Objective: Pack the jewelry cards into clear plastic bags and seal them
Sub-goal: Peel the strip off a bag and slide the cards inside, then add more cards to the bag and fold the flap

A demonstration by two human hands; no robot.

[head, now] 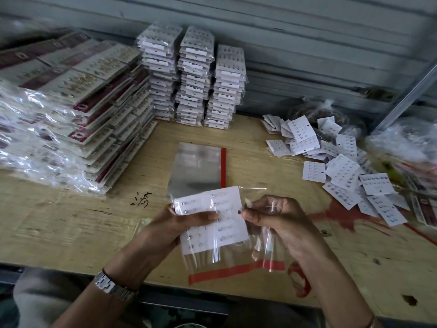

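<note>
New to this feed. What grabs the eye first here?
Front centre, the left hand grips a white jewelry card sitting in a clear bag, whose edge the right hand pinches. Three tall stacks of bagged cards stand against the back wall, and loose cards sprawl across the table's right side.

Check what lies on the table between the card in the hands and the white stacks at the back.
Head view: empty clear bags with a red edge strip lie flat there on the table, just beyond the held card.
</note>
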